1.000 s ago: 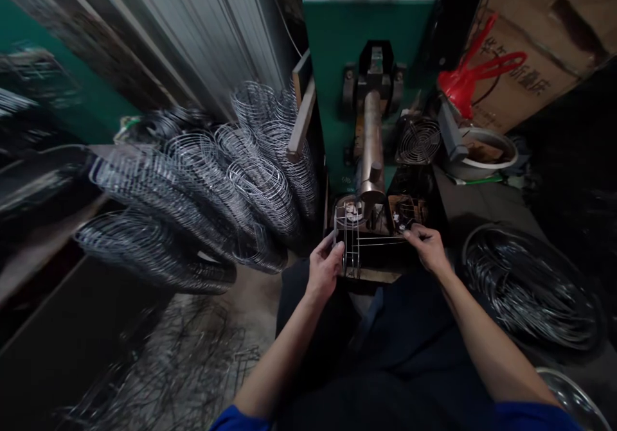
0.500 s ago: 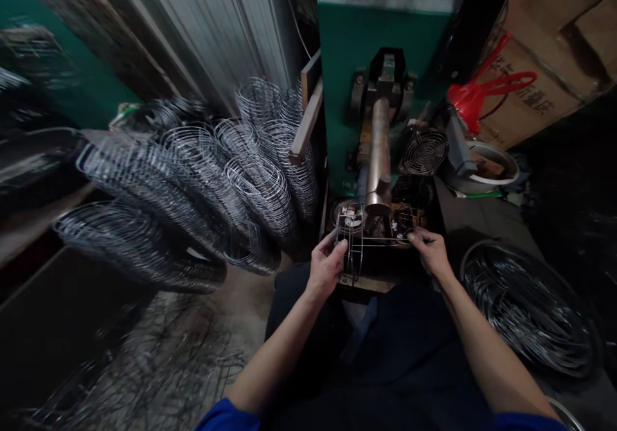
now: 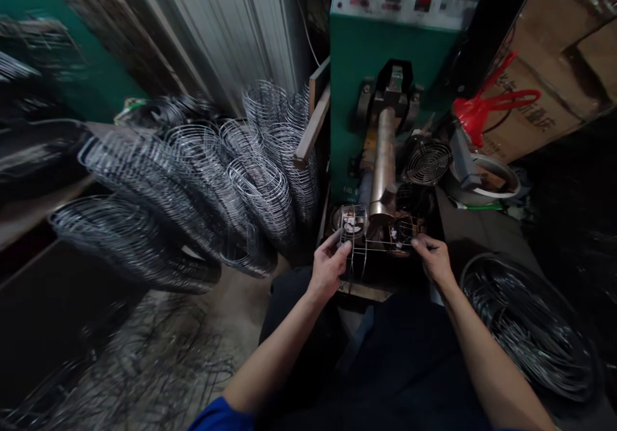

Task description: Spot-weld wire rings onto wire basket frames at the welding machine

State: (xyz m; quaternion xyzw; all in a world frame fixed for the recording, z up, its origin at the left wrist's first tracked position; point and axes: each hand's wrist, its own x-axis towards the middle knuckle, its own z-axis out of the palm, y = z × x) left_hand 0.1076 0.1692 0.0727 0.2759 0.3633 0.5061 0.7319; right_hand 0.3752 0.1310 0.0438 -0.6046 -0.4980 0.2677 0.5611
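Note:
My left hand (image 3: 330, 265) is closed, thumb and fingers pinching the left side of a small wire frame (image 3: 364, 259) with curved and straight bars. A thin straight wire (image 3: 385, 246) runs from the frame across to my right hand (image 3: 432, 256), whose thumb and fingertips pinch its far end. Whether this wire is joined to the frame I cannot tell. Just beyond the frame is the blunt end of a thick metal cylinder arm (image 3: 384, 161) that juts from a green machine (image 3: 347, 78). The frame is below and in front of that end.
Stacks of bent wire rings (image 3: 260, 190) stand on the left. A wooden bar (image 3: 312, 129) sticks out beside the machine. Right of it are a small round fan guard (image 3: 428, 161), a metal bowl (image 3: 501, 190) and a coil of wire (image 3: 525, 328). Loose wire pieces (image 3: 159, 360) litter the floor.
The view has shifted, so the machine appears slightly lower and further right. Both hands keep their pinch on the wirework, which stays in front of the cylinder's end.

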